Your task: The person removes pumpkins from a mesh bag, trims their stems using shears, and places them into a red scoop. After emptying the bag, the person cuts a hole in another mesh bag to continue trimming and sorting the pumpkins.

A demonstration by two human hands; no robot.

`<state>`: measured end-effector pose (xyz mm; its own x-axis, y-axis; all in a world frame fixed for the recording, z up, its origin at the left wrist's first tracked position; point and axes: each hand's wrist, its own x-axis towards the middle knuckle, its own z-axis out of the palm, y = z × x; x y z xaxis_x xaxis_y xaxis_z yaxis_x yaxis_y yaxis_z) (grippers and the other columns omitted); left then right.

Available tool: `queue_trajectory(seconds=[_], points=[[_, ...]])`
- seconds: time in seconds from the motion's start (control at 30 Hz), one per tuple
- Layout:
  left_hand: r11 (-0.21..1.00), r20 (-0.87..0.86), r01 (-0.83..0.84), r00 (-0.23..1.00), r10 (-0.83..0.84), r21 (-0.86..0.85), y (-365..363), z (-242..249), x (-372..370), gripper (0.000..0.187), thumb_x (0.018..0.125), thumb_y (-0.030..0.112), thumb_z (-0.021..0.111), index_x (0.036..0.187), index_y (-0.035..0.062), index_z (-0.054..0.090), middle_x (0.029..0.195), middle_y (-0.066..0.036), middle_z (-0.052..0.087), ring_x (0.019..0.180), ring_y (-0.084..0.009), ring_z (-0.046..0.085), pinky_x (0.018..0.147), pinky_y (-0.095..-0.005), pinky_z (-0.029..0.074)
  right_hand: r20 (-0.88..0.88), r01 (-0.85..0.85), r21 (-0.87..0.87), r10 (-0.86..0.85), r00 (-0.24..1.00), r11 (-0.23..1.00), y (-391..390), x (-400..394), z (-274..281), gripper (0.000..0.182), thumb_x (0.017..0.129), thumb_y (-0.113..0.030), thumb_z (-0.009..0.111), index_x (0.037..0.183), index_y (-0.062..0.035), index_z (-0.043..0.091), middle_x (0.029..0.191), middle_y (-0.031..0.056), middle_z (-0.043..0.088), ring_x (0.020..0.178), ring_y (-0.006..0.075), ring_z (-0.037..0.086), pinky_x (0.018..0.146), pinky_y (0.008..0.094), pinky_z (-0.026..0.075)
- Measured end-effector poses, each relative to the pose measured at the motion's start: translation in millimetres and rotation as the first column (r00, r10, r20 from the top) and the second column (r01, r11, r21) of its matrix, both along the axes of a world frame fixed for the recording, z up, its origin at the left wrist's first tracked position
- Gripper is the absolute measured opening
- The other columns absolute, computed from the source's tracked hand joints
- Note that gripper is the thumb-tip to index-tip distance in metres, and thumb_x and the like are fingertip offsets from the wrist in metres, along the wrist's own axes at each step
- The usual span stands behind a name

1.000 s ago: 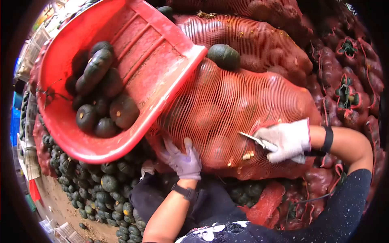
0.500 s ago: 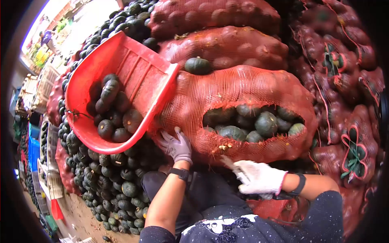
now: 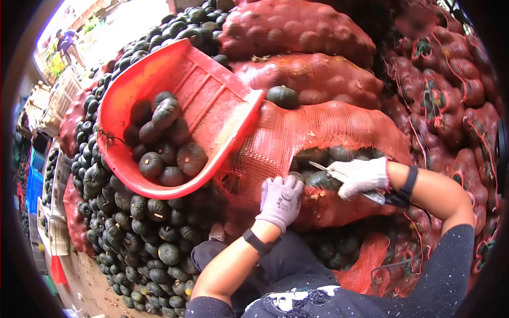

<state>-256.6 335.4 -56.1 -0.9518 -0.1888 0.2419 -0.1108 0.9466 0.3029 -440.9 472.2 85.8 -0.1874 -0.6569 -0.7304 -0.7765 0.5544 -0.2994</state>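
A red mesh sack (image 3: 339, 119) full of dark green squashes lies in front of me, with a long slit in its upper side. My left hand (image 3: 281, 201), in a grey glove, has its fingers curled on the mesh at the slit's left end. In a white glove, my right hand (image 3: 360, 176) is closed around a cutting tool (image 3: 319, 166), whose pointed metal tip reaches over the opening. Squashes (image 3: 321, 179) show inside the slit. One loose squash (image 3: 282, 97) rests at the sack's upper left edge.
Left of the sack, a red plastic scoop (image 3: 119, 164) holds several squashes on a large pile of squashes (image 3: 159, 209). More filled sacks (image 3: 302, 32) lie beyond and to the right. A person (image 3: 67, 45) stands far off at upper left, near crates (image 3: 66, 98).
My left hand has moved right along the sack, from flat with spread fingers to curled at the slit. My right hand has moved up and right, bringing the tool over the opening. The view has shifted.
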Motion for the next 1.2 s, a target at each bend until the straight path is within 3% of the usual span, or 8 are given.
queue_trajectory(seconds=[0.23,0.37,0.57,0.77,0.8,0.97,1.13,1.2], points=[[0.982,-0.114,0.011,0.993,0.011,0.187,0.0,-9.0,12.2,0.013,0.083,0.019,0.063,0.095,0.0165,0.061,0.098,-0.006,0.06,0.084,-0.0263,0.064,0.068,-0.0453,0.049,0.368,-0.011,0.286,-0.099,0.925,0.958,-112.4,20.0,0.9,0.044,0.071,-0.024,0.07,0.11,-0.0042,0.061,0.093,0.0117,0.067,0.087,0.0222,0.063,0.08,0.0381,0.05],[0.973,-0.044,-0.026,0.998,0.038,0.228,4.9,-8.4,12.5,0.011,0.085,0.013,0.059,0.095,0.0154,0.063,0.095,-0.006,0.061,0.076,-0.0256,0.067,0.067,-0.0449,0.05,0.327,-0.322,-0.03,0.313,0.892,0.946,-125.4,2.0,-47.9,0.049,0.074,-0.024,0.066,0.117,-0.0031,0.057,0.102,0.0157,0.066,0.096,0.0276,0.063,0.085,0.0405,0.05],[0.959,0.053,0.0,0.998,-0.016,0.285,7.1,6.6,38.9,0.014,0.082,0.017,0.064,0.096,0.0158,0.063,0.093,-0.008,0.063,0.073,-0.0272,0.069,0.066,-0.0469,0.051,0.092,-0.536,0.08,0.529,0.844,0.841,-156.0,28.8,-52.7,0.053,0.079,-0.036,0.069,0.121,-0.0057,0.055,0.11,0.0196,0.065,0.104,0.0358,0.065,0.09,0.0452,0.049],[0.971,0.101,0.031,0.993,-0.057,0.239,7.3,6.4,57.7,0.026,0.078,0.029,0.072,0.099,0.0155,0.061,0.097,-0.008,0.06,0.081,-0.0284,0.068,0.069,-0.0484,0.05,0.033,-0.015,-0.132,0.019,0.999,0.991,-66.2,69.0,-31.8,0.063,0.081,-0.04,0.068,0.13,-0.0044,0.051,0.114,0.023,0.065,0.104,0.0401,0.063,0.092,0.0449,0.05],[0.973,0.092,0.02,0.995,-0.042,0.232,10.3,4.9,60.4,0.029,0.078,0.033,0.073,0.098,0.016,0.06,0.099,-0.007,0.058,0.085,-0.0276,0.066,0.071,-0.0477,0.049,-0.016,-0.103,-0.3,0.103,0.995,0.948,-28.7,53.6,-57.0,0.071,0.08,-0.039,0.069,0.137,-0.0048,0.047,0.119,0.0222,0.063,0.107,0.0388,0.063,0.094,0.0442,0.05],[0.987,0.13,-0.008,0.991,-0.014,0.163,23.4,-9.7,56.5,0.036,0.081,0.038,0.071,0.111,0.0191,0.063,0.101,-0.01,0.057,0.091,-0.0311,0.063,0.073,-0.0484,0.049,0.076,0.537,-0.394,-0.556,0.828,0.746,80.8,102.4,-47.2,0.059,0.08,-0.029,0.069,0.131,-0.0079,0.048,0.104,0.0176,0.062,0.099,0.0332,0.065,0.087,0.0419,0.053],[0.989,0.24,-0.094,0.969,0.064,0.115,56.2,5.1,41.0,0.048,0.077,0.039,0.074,0.121,0.0208,0.065,0.104,-0.011,0.06,0.088,-0.0321,0.066,0.073,-0.0468,0.053,-0.094,0.275,-0.778,-0.538,0.838,0.565,173.0,135.3,-169.3,0.068,0.072,-0.014,0.072,0.135,-0.0072,0.044,0.124,0.0195,0.057,0.107,0.0416,0.061,0.089,0.0471,0.054],[0.977,0.107,-0.161,0.983,0.147,0.141,55.2,26.4,25.5,0.047,0.076,0.036,0.077,0.117,0.016,0.066,0.106,-0.01,0.063,0.091,-0.0307,0.067,0.075,-0.0448,0.054,0.273,0.582,-0.712,-0.608,0.746,0.393,186.0,139.2,-175.9,0.071,0.073,-0.01,0.071,0.138,-0.0081,0.044,0.114,0.0142,0.06,0.097,0.0313,0.065,0.087,0.0415,0.055]])
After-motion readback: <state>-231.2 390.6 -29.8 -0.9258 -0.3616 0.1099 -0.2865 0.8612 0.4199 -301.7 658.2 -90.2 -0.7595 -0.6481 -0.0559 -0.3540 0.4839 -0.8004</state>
